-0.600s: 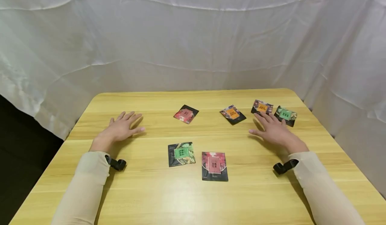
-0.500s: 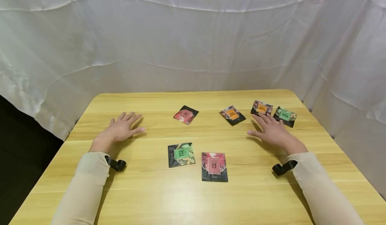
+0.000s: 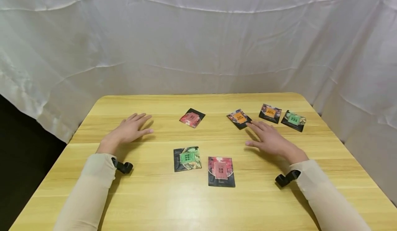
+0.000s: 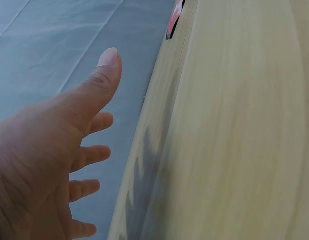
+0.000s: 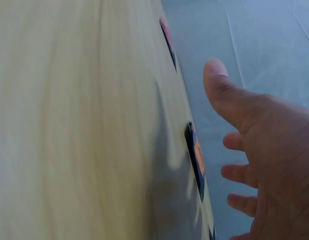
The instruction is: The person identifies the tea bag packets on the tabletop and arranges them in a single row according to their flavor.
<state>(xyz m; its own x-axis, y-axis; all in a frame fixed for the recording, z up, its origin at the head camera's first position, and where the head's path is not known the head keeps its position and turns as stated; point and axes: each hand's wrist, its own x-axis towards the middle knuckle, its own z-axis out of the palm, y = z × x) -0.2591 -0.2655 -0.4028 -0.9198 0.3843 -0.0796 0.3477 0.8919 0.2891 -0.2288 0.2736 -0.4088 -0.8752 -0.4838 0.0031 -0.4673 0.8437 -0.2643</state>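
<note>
My left hand [image 3: 125, 130] hovers over the left part of the table, fingers spread and holding nothing; its shadow falls on the wood in the left wrist view. My right hand [image 3: 270, 138] is also above the table, fingers straight, fingertips overlapping the lower corner of a black sachet with an orange label [image 3: 239, 118] in the head view. Farther right lie another orange-labelled sachet [image 3: 270, 113] and a green-labelled sachet [image 3: 293, 121]. A red-labelled sachet [image 3: 192, 117] lies at the back middle. Nearer the front are a green-labelled sachet [image 3: 187, 158] and a larger-looking pink-labelled sachet [image 3: 221, 171].
The wooden table [image 3: 155, 203] has rounded back corners. A pale cloth curtain [image 3: 198, 45] hangs behind it and along the right side. A dark area [image 3: 24, 155] shows beyond the left edge. Black wrist cameras [image 3: 124, 167] sit at both cuffs.
My right hand has moved left, away from the right-hand orange- and green-labelled sachets, toward the other orange-labelled one. The left hand has shifted slightly right. The sachets lie as before.
</note>
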